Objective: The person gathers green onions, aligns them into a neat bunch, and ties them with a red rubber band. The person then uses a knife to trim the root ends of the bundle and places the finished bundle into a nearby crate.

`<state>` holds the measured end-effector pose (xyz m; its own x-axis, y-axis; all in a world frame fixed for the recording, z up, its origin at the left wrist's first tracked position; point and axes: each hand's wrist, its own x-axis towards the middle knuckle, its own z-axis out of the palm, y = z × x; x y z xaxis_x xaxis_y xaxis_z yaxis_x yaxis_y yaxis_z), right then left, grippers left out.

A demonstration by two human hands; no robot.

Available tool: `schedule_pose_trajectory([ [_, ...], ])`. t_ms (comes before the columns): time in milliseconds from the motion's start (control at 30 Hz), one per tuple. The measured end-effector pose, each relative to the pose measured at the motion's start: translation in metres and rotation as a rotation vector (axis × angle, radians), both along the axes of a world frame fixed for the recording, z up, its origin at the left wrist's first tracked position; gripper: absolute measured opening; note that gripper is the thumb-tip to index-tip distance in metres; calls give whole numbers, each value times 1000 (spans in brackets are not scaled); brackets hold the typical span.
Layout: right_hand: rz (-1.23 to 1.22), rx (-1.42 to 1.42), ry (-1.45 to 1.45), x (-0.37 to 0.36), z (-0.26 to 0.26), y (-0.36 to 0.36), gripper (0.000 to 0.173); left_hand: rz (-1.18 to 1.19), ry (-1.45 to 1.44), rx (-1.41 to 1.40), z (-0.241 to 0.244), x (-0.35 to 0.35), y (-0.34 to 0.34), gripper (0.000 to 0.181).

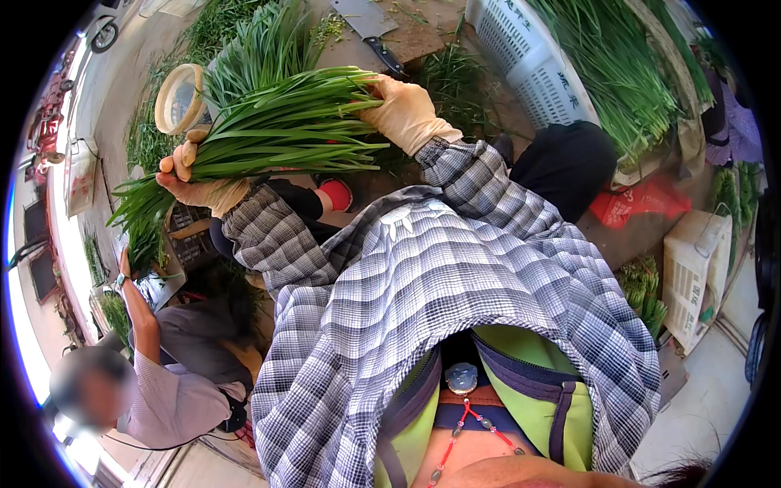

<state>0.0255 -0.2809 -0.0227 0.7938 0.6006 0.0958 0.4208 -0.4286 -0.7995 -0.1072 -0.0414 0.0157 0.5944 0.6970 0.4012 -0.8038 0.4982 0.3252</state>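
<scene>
A long bunch of garlic chives (287,134) stretches across in front of me between my two gloved hands. My left hand (204,183) is wrapped around its leafy end, with thumb and fingers over the leaves. At the other end, my right hand (407,110) grips some of the pale cut stalk ends; other stalks jut out free below it. Just beyond the bunch, more garlic chives (262,61) lie heaped. Next to them, near my left fingers, is a round cream-rimmed object (179,99). A cleaver (372,27) with a black handle rests on a board beyond my right hand.
On the right stands a white plastic crate (537,73), beside a large pile of long green stalks (616,73). A red plastic bag (640,198) and a white foam box (695,274) are nearer. At left sits another person (177,390) holding greens. Loose trimmings (454,79) litter the ground.
</scene>
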Motion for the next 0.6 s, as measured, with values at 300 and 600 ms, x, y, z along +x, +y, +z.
schedule_pose_trajectory([
  [300, -207, 55, 131, 64, -49, -57, 27, -73, -43, -52, -2, 7, 24, 25],
  [600, 147, 291, -989, 19, 62, -39, 40, -204, -58, -61, 21, 28, 20, 16],
])
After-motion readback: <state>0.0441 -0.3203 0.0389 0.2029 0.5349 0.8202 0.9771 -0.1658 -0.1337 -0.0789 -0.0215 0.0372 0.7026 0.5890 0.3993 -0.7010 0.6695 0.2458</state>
